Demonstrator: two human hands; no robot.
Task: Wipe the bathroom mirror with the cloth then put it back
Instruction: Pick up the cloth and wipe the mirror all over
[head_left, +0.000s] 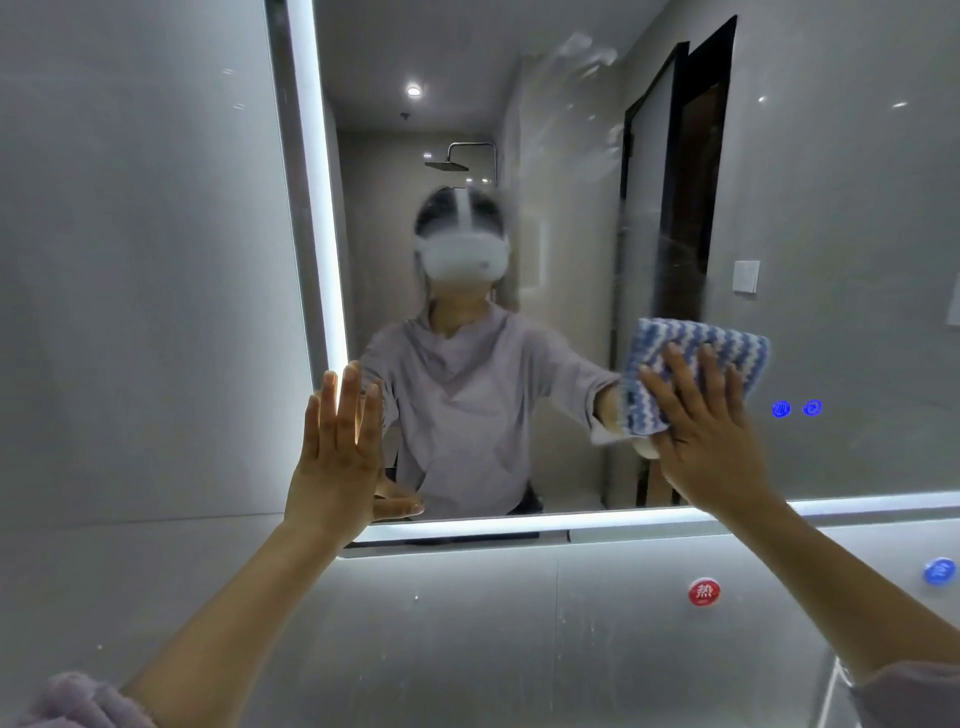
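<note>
1. We count one mirror (571, 234), one cloth (691, 364), two hands, two blue lit icons (797, 408) on the glass and two round stickers on the wall below: a red one (704, 592) and a blue one (939, 571).
2. The cloth is folded into a rough square, with wavy blue and white stripes. It sits at about 3 o'clock of the mirror's visible glass, flat against it.
3. Our right hand (701, 431) lies open and spread over the cloth's lower half, pressing it to the glass with fingers pointing to 11 o'clock.
4. Our left hand (337, 457) is open and flat, fingers together pointing to 12 o'clock, over the mirror's lit edge (327, 260) at 8 o'clock; it holds nothing.
5. Hazy wipe streaks (582, 67) show on the glass toward 1 o'clock.
</note>
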